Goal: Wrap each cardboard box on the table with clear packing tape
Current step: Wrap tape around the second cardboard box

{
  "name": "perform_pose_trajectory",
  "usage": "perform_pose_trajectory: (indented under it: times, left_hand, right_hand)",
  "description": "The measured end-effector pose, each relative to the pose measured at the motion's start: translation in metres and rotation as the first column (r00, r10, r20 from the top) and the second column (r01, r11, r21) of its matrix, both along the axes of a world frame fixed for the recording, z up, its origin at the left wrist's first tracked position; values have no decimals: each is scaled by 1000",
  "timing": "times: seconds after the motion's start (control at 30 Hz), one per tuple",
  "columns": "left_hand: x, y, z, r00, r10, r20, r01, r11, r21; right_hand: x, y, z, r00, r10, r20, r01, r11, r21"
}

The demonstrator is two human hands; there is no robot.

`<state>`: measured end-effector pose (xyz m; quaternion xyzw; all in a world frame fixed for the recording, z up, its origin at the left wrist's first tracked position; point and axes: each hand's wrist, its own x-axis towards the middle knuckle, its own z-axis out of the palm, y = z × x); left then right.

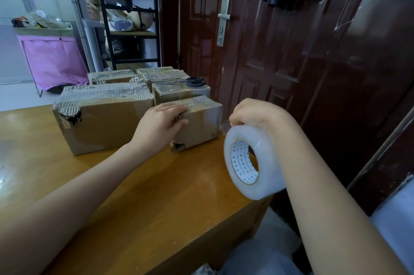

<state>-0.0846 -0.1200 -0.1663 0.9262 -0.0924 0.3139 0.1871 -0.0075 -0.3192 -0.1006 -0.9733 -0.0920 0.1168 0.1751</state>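
Note:
Several worn cardboard boxes stand grouped on the wooden table [134,185]. My left hand [161,122] lies with straight fingers on the near left corner of a small box [201,122] at the table's right edge. My right hand [253,113] holds a large roll of clear packing tape [253,160] just right of that box and pinches its loose end, which reaches toward the box's right side. A bigger torn box [107,118] stands to the left. Further boxes [179,93] sit behind.
Black-handled scissors [192,82] lie on a rear box. A dark red door [268,39] stands close behind the table's right side. A black shelving unit [127,15] and a pink cloth bin [53,62] are at the back left. The table edge drops off right of the tape.

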Motion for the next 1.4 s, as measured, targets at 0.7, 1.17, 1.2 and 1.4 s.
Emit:
perform_pose_trajectory:
  times: [0.7, 1.17, 1.2, 1.4]
  left_hand:
    - [2, -4, 2, 985, -171, -16, 159, 947, -280]
    - [-2, -28, -3, 893, -451, 12, 450, 892, 24]
    - [-2, -29, -3, 897, -442, -4, 442, 897, -9]
    - [0, -31, 3, 897, -433, -92, 423, 899, -113]
  right_hand:
    - [-1, -16, 3, 997, -53, -47, 61, 979, 197]
    - [-2, -25, 1, 999, -9, -49, 22, 961, 275]
    - [-2, -23, 1, 999, -5, -53, 19, 962, 271]
    - [-1, -12, 0, 996, 12, -83, 9, 969, 245]
